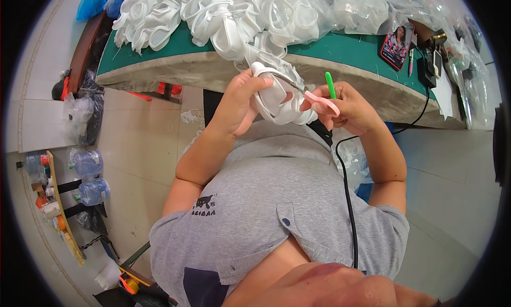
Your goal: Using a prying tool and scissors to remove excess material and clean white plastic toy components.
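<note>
Head view shows the left hand [242, 102] gripping a white moulded plastic piece [277, 102], fingers curled around its left edge. Just right of it, the right hand [348, 107] is closed on pink-handled scissors [319, 100], whose blades touch the piece. Beyond both hands, a heap of similar white pieces [239, 14] lies on the green-topped table [346, 48].

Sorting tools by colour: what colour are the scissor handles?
Pale pink handles on the small scissors in the right hand; head view.
</note>
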A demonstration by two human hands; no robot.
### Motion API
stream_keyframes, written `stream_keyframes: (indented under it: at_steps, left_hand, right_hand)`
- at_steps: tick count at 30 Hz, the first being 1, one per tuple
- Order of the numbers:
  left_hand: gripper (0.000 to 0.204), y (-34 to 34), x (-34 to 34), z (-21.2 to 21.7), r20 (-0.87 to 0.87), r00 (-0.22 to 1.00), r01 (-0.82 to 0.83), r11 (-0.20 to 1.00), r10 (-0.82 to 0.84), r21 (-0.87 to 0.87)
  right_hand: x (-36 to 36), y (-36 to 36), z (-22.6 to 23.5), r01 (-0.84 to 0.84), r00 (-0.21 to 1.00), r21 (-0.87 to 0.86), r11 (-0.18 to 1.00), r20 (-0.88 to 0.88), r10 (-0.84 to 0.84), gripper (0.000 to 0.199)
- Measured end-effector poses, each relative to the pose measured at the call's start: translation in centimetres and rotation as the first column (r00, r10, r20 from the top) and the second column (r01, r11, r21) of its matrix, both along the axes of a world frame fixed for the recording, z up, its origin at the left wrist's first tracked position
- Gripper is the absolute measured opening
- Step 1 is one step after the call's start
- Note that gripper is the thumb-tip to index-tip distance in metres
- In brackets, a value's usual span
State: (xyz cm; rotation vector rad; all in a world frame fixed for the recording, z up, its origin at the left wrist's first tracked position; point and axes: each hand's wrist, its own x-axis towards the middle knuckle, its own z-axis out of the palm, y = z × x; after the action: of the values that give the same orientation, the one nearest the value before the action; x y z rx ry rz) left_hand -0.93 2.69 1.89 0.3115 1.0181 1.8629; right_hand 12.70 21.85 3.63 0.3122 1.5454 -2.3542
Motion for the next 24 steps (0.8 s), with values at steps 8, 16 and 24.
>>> stream_keyframes:
  at_steps: [8,16,24]
  left_hand:
    - [0.032,-0.1,0.0,0.8,0.027,0.998,0.062,0.998,-0.061,-0.031]
    - [0.037,0.0,-0.2,-0.1,0.041,0.995,0.092,0.996,-0.091,-0.012]
    - [0.034,0.8,0.1,0.3,0.025,0.988,0.15,0.988,-0.15,0.026]
  right_hand:
    - [-0.3,0.7,0.5,-0.048,0.998,0.094,0.994,-0.037,0.052,0.035]
    - [-0.3,1.1,0.2,-0.068,0.994,0.126,0.99,-0.073,0.078,0.034]
    - [0.0,0.4,0.3,0.376,0.89,0.384,0.843,-0.403,-0.214,0.028]
